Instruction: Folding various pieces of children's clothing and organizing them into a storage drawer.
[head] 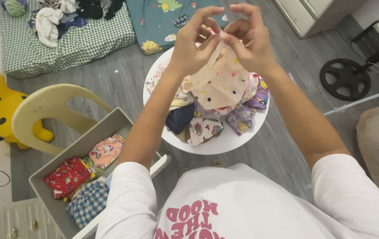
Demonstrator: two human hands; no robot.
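Both hands, left hand (192,42) and right hand (250,37), pinch a cream polka-dotted cloth (219,82) above the heaped round white table (225,142); several folded pieces fill the grey drawer box (88,139).

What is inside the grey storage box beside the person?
In the grey box: folded red, pink and blue checked cloths. The sleeve covers its near end.

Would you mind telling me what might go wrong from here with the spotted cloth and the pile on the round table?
The left hand and right hand pinch only the top edge of the polka-dot cloth, so it might slip down. Its lower part hangs onto the clothes pile and could drag pieces along. Some garments lie near the rim of the white round table and may slide off.
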